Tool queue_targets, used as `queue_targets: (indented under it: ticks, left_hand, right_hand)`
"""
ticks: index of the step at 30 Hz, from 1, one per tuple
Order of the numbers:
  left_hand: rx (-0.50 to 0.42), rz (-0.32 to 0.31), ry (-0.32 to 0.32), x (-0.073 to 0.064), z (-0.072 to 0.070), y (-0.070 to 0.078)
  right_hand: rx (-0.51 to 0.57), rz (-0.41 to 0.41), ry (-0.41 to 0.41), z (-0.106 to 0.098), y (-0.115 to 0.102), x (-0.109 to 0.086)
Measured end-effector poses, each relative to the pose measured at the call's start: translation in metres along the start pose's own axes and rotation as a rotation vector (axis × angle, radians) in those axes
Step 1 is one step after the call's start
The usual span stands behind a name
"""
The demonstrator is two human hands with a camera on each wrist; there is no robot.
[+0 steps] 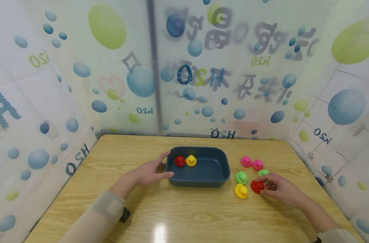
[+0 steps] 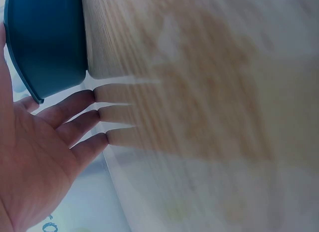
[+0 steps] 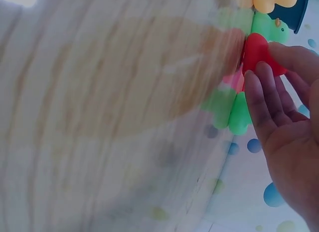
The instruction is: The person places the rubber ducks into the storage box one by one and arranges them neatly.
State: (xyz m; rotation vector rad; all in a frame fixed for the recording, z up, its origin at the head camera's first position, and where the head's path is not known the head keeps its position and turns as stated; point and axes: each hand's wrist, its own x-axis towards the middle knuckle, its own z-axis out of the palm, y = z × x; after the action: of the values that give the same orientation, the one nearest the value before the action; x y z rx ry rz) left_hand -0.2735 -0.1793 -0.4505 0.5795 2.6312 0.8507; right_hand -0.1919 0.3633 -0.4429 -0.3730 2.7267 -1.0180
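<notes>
A dark blue rectangular basin (image 1: 207, 169) stands on the wooden table with a red rubber duck (image 1: 179, 161) and a yellow rubber duck (image 1: 191, 161) inside, towards its left end. My left hand (image 1: 145, 172) rests at that end, thumb by the near side and fingers extended; the left wrist view shows the hand (image 2: 42, 147) beside the basin wall (image 2: 47, 42). To the basin's right, my right hand (image 1: 283, 190) pinches another red rubber duck (image 1: 256, 186) at table level, between thumb and fingers. The right wrist view shows this red duck (image 3: 255, 52) partly covered by the fingers.
Around the right hand sit two pink ducks (image 1: 246, 161), a green duck (image 1: 241, 177), a second green duck (image 1: 263, 172) partly hidden by the hand, and a yellow duck (image 1: 241, 191). Patterned curtains (image 1: 196, 111) enclose the table's back and sides.
</notes>
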Motion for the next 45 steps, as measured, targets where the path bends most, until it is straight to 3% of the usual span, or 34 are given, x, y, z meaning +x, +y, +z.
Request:
queue_targets:
  ticks: [5,16,28,45]
  left_hand:
    - [-0.002,-0.003,-0.001,0.000,0.000,0.000]
    - [-0.001,-0.007,-0.007,0.002,0.001,-0.002]
    - [-0.006,-0.002,-0.003,0.000,0.000,0.000]
    - [-0.008,-0.008,-0.009,0.001,0.000,0.001]
  right_hand:
    - [-0.042,-0.048,0.081,0.000,-0.003,-0.002]
    - [0.031,-0.122,0.214,-0.002,-0.026,0.007]
    - [0.048,-0.193,0.210,0.006,-0.055,0.031]
    - [0.121,-0.192,0.161,0.024,-0.089,0.082]
